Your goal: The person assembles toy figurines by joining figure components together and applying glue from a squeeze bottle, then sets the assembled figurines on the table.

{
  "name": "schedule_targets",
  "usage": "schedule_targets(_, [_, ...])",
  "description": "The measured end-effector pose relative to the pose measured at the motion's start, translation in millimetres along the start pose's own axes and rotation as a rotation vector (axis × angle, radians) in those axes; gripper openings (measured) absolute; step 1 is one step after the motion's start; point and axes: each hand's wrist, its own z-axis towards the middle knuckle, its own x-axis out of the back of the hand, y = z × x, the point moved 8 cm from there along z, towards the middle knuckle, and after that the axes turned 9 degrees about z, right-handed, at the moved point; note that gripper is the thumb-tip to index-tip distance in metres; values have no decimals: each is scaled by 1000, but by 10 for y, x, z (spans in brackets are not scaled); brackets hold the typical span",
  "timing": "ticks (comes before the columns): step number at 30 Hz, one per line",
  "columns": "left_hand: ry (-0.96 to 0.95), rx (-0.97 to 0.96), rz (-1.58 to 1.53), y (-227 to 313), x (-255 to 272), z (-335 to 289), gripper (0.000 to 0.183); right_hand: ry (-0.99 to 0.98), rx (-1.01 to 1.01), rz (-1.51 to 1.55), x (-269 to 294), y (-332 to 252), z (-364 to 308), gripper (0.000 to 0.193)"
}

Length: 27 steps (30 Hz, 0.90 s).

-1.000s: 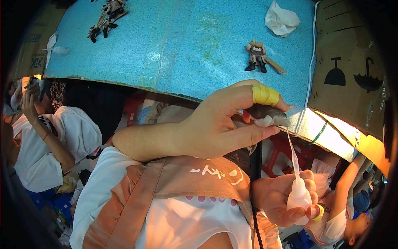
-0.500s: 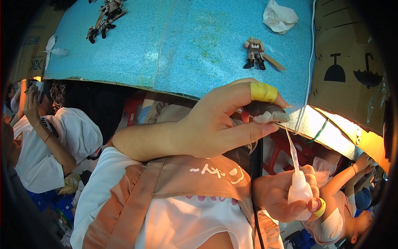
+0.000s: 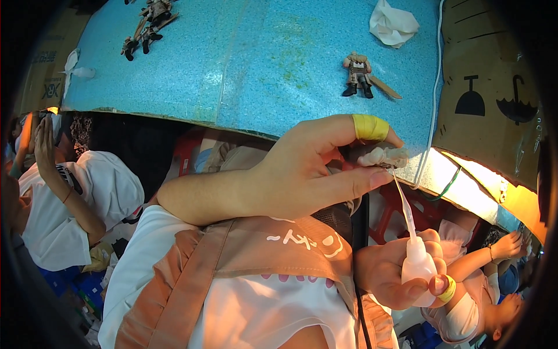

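Note:
My left hand, with yellow tape round its index finger, pinches a small grey and whitish moulded piece between thumb and fingers. Part of that piece is hidden behind the fingers. My right hand, also with yellow tape on a finger, is wrapped round a small white squeeze bottle. The bottle's long thin nozzle points up, its tip at the lower edge of the piece; whether it touches, I cannot tell. Beyond my left hand, a small painted figure lies on the blue table.
A wooden stick lies beside the figure, with a crumpled white tissue farther back. Several more figures lie at the far left. A white cable runs along the blue tabletop beside a cardboard box. People sit at both sides.
The piece in my left hand has turned, showing more of its whitish side. My right hand and the bottle have shifted slightly left, bringing the nozzle tip closer to my left thumb.

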Motion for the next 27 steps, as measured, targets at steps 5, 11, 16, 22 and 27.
schedule_targets(5, [24,3,-64,15,6,6,36,73,82,138,35,25,11,22])
schedule_targets(11, [69,-15,-129,2,41,-9,39,259,-375,-18,198,579,127,47])
schedule_targets(16, [224,-65,-203,-40,249,-70,35,-57,-629,-59,-52,1172,227,33])
schedule_targets(22, [291,-4,-76,-81,330,-50,35,-368,-139,-669,-255,1218,412,36])
schedule_targets(27, [290,9,-31,-66,313,-38,33,-58,139,-624,-13,656,461,30])
